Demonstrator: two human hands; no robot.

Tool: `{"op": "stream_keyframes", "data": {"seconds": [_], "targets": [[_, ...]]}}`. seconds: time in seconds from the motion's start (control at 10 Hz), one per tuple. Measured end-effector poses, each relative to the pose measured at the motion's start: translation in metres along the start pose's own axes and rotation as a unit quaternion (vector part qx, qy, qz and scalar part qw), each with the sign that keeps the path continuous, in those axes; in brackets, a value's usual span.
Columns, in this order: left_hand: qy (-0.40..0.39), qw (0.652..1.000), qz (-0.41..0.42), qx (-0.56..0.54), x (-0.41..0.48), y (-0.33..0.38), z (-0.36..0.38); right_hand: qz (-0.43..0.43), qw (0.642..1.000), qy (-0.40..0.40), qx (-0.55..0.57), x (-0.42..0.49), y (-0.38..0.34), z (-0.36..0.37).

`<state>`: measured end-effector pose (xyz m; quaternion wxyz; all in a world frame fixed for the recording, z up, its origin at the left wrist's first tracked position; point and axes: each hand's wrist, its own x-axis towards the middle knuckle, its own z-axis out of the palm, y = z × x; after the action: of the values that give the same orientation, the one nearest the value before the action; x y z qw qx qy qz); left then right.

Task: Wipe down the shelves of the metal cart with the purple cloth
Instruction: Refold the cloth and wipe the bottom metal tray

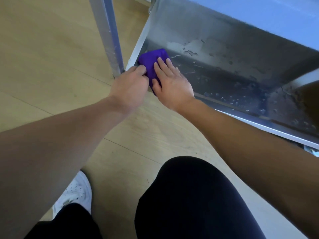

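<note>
Crouching by the metal cart, we press the purple cloth into the near left corner of its lower shelf. Our right hand lies flat on the cloth, fingers slightly spread. Our left hand pinches the cloth's near edge with curled fingers. Water droplets dot the shelf.
</note>
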<state>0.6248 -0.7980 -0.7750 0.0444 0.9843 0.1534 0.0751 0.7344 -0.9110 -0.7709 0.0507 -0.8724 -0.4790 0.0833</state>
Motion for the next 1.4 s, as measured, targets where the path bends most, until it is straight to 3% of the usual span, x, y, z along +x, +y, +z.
{"op": "stream_keyframes", "data": {"seconds": [0.3,0.4,0.5,0.7,0.8,0.9,1.0,1.1,1.2,1.3,1.4], "targets": [[-0.094,0.989,0.106,0.041,0.021,-0.023,-0.005,0.065,0.998,0.02,0.001,0.04,0.019,-0.002],[-0.075,0.983,0.141,0.093,0.021,-0.031,-0.003,0.069,0.997,0.034,0.007,0.04,0.015,0.0],[-0.007,0.982,0.149,0.112,0.011,-0.029,0.004,0.086,0.995,0.05,0.02,0.039,0.005,0.003],[0.036,0.982,0.134,0.128,0.006,-0.009,0.001,0.049,0.996,0.074,0.018,0.032,-0.01,0.008],[0.02,0.98,0.131,0.145,0.005,-0.008,0.001,0.089,0.992,0.094,-0.009,0.038,0.032,0.001],[0.05,0.981,0.115,0.15,0.002,-0.014,0.013,0.234,0.967,0.099,0.028,0.04,0.08,-0.007],[0.099,0.983,0.102,0.119,-0.003,-0.018,0.023,0.252,0.962,0.101,0.001,0.041,0.06,-0.001],[0.112,0.981,0.103,0.122,-0.004,-0.015,0.023,0.107,0.989,0.102,-0.008,0.038,0.001,0.012],[0.116,0.979,0.113,0.124,-0.005,-0.015,0.023,0.028,0.997,0.067,0.034,0.035,-0.016,0.008],[0.111,0.979,0.112,0.13,-0.007,-0.017,0.027,0.069,0.993,0.088,0.025,0.03,0.025,-0.001],[0.102,0.978,0.113,0.143,-0.01,-0.018,0.028,0.229,0.969,0.089,0.032,0.019,0.079,-0.007]]}}
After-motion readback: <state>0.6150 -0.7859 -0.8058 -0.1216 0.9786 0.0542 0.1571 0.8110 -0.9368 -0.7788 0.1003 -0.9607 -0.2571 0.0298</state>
